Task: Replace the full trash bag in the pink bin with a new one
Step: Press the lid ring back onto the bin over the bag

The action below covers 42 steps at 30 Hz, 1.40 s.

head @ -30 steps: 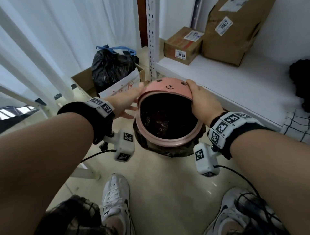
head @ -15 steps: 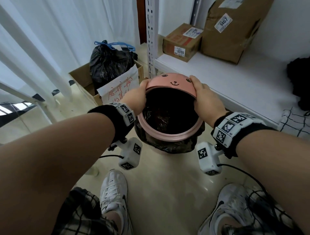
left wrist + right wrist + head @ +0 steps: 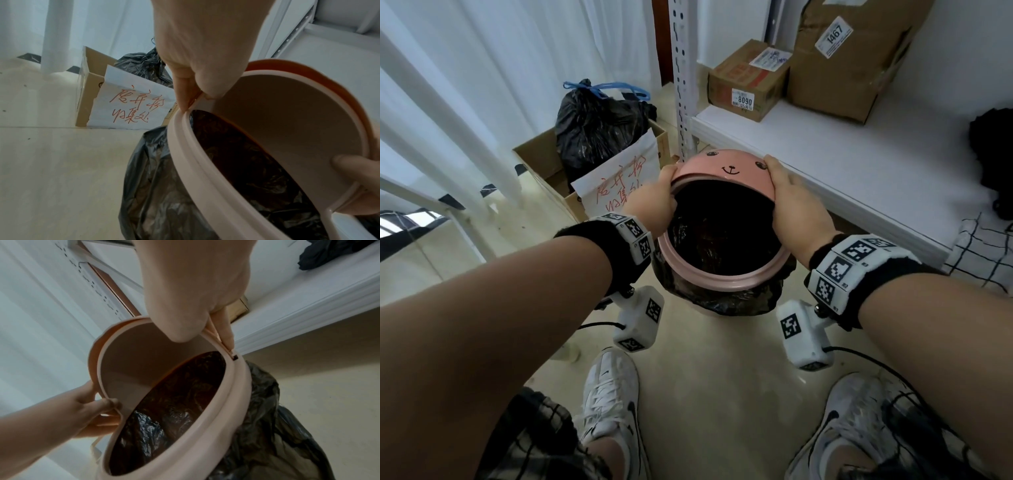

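The pink bin [image 3: 722,279] stands on the floor between my feet, lined with a black trash bag [image 3: 722,303] whose edge hangs over the outside below the rim. Its pink lid [image 3: 722,168], with a small face on it, is tilted up at the far side. My left hand [image 3: 657,202] grips the lid's left edge and my right hand [image 3: 791,202] grips its right edge. In the left wrist view the left hand [image 3: 197,81] pinches where the lid [image 3: 277,121] meets the rim. The right hand [image 3: 195,313] pinches the opposite side of the lid [image 3: 144,356].
A tied full black bag [image 3: 599,126] sits in a cardboard box [image 3: 541,161] fronted by a paper sign [image 3: 619,181], far left. A white shelf [image 3: 859,161] with parcels [image 3: 746,78] runs along the right, its post [image 3: 683,68] just behind the bin. My shoes [image 3: 609,394] stand near.
My left hand has moved in from beside the bin and closed on the lid's left edge. The right hand has kept its hold.
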### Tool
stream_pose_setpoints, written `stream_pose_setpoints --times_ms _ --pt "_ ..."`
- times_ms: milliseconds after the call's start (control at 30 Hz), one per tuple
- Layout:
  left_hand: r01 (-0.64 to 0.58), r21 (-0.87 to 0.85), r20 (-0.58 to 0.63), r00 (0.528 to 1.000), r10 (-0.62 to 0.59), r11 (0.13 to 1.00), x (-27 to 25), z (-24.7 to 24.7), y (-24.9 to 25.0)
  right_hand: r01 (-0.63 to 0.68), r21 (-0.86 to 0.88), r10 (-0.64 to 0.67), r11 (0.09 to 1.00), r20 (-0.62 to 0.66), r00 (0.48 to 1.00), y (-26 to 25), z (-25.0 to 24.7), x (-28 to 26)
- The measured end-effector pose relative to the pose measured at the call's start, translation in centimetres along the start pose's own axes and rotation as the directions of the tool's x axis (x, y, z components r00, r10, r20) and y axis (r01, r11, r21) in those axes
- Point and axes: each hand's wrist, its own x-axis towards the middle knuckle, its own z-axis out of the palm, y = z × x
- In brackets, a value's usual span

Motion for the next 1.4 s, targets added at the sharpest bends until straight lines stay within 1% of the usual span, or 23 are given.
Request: stream_pose_setpoints --times_ms 133,200,267,333,400,500,600,733,800,867,900,933,967,1000,1033,1067,1100,1133,1167,1200,1233,1300,1400 --pt "0.029 0.016 0.021 0.999 -0.029 0.999 0.1 -0.1 -0.1 -0.027 0.004 0.027 1.000 -0.015 1.000 0.1 0.5 0.2" --pt "0.064 0.000 0.079 0.995 -0.064 0.998 -0.1 -0.3 -0.3 -0.083 0.058 0.085 0.995 -0.023 0.996 0.6 1.0 0.0" --pt "0.104 -0.104 0.169 0.982 -0.086 0.989 -0.9 0.3 -0.5 -0.185 0.151 0.187 0.971 0.004 0.982 1.2 1.5 -0.6" --pt "0.131 -0.232 0.216 0.973 -0.080 0.964 -2.5 1.5 -0.7 -0.236 0.257 0.252 0.937 -0.029 0.967 1.6 2.7 -1.7" --pt "0.152 -0.249 0.246 0.965 -0.089 0.957 -3.9 3.0 -0.7 -0.280 0.334 0.316 0.900 -0.058 0.947 1.6 4.6 -3.3" --pt "0.187 -0.128 0.290 0.946 -0.144 0.974 -5.1 4.3 -0.3 -0.387 0.386 0.397 0.837 0.057 0.916 1.4 7.1 -5.0" --pt "0.168 -0.045 0.264 0.953 -0.151 0.985 -5.0 4.4 0.1 -0.489 0.328 0.456 0.808 0.177 0.872 1.9 7.3 -4.3" --pt "0.152 0.010 0.310 0.939 -0.147 0.988 -3.8 3.8 0.0 -0.534 0.242 0.457 0.810 0.308 0.834 2.8 6.4 -1.6" --pt "0.128 -0.008 0.357 0.927 -0.117 0.992 -3.2 2.9 -0.3 -0.539 0.209 0.455 0.816 0.342 0.822 3.2 5.9 -0.5" --pt "0.114 -0.068 0.386 0.919 -0.079 0.991 -2.7 1.6 -1.1 -0.489 0.137 0.432 0.861 0.308 0.847 3.5 5.1 0.4" --pt "0.115 -0.111 0.333 0.940 -0.072 0.987 -2.6 0.9 -1.5 -0.447 0.106 0.410 0.888 0.252 0.876 3.5 4.4 0.9" --pt "0.125 -0.164 0.231 0.969 -0.085 0.979 -2.5 0.2 -1.9 -0.400 0.118 0.378 0.909 0.170 0.910 3.3 3.6 1.1" --pt "0.132 -0.222 0.104 0.988 -0.112 0.966 -2.4 -0.4 -2.1 -0.342 0.179 0.333 0.922 0.082 0.939 3.0 2.7 1.2" --pt "0.114 -0.271 -0.022 0.992 -0.124 0.956 -2.3 -1.0 -2.0 -0.262 0.267 0.273 0.927 -0.007 0.962 2.4 1.8 1.3" --pt "0.063 -0.280 -0.110 0.989 -0.097 0.958 -2.1 -1.6 -1.9 -0.165 0.333 0.203 0.928 -0.081 0.976 1.8 1.1 1.4" --pt "-0.010 -0.242 -0.144 0.989 -0.026 0.970 -1.9 -2.4 -1.4 -0.076 0.349 0.126 0.934 -0.123 0.984 1.1 0.3 1.5" --pt "-0.098 -0.169 -0.124 0.989 0.078 0.981 -1.5 -3.1 -0.8 -0.014 0.335 0.061 0.942 -0.132 0.989 0.5 -0.3 1.8" --pt "-0.190 -0.093 -0.067 0.981 0.184 0.977 -0.9 -3.6 -0.2 0.020 0.304 0.015 0.952 -0.112 0.994 0.1 -0.7 2.2" --pt "-0.250 -0.048 0.002 0.968 0.251 0.967 -0.4 -3.8 0.5 0.041 0.272 -0.021 0.961 -0.075 0.997 0.1 -0.7 2.9" --pt "-0.272 -0.040 0.054 0.960 0.274 0.961 0.1 -4.0 1.2 0.057 0.250 -0.050 0.967 -0.033 0.998 0.1 -0.8 3.3" --pt "-0.274 -0.051 0.067 0.959 0.277 0.961 0.6 -3.8 1.6 0.076 0.231 -0.077 0.970 -0.002 0.997 0.2 -0.7 3.7" --pt "-0.257 -0.068 0.023 0.966 0.259 0.964 1.3 -3.5 2.2 0.119 0.201 -0.124 0.972 0.011 0.992 0.4 -0.5 4.3" --pt "-0.209 -0.074 0.007 0.978 0.210 0.975 1.3 -3.8 2.6 0.133 0.197 -0.137 0.971 0.009 0.991 0.3 -0.4 4.2"
